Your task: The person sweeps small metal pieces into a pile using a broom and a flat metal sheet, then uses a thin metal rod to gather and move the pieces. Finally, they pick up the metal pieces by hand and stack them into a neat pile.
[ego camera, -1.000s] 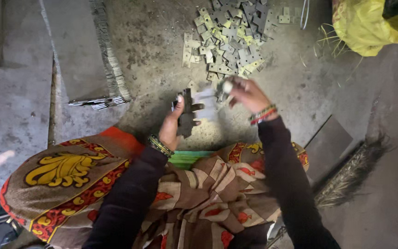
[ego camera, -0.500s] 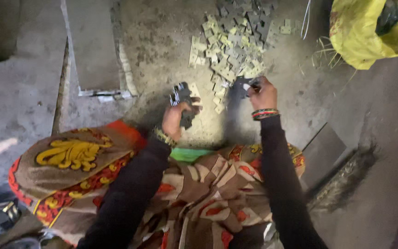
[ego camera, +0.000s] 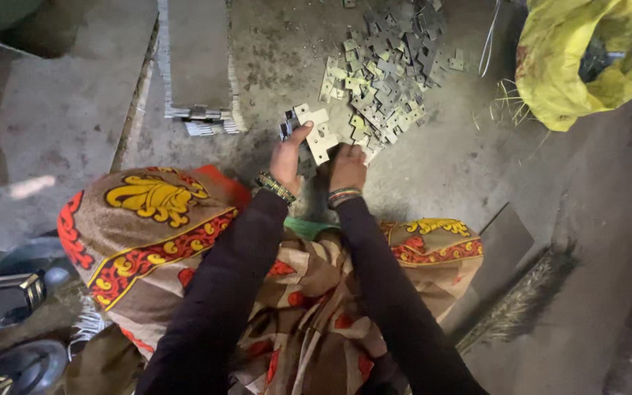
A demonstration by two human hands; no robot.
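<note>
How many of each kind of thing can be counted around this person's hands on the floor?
Hands: 2, left hand and right hand, both on flat pale metal plates
Loose heap of small grey metal plates: 1
Long stacked row of metal plates: 1
Crumpled yellow plastic sack: 1
Total: 5

Both arms are showing long, dark, close-fitting sleeves running right down to the wrists. The left hand (ego camera: 287, 157) is wearing a stack of beaded bangles, dark with gold and green glinting through. The right hand (ego camera: 347, 168) is wearing its own bands, red and green among them. Over the lap, patterned cloth is spreading out: brown and cream, with red borders and yellow floral motifs.
</note>
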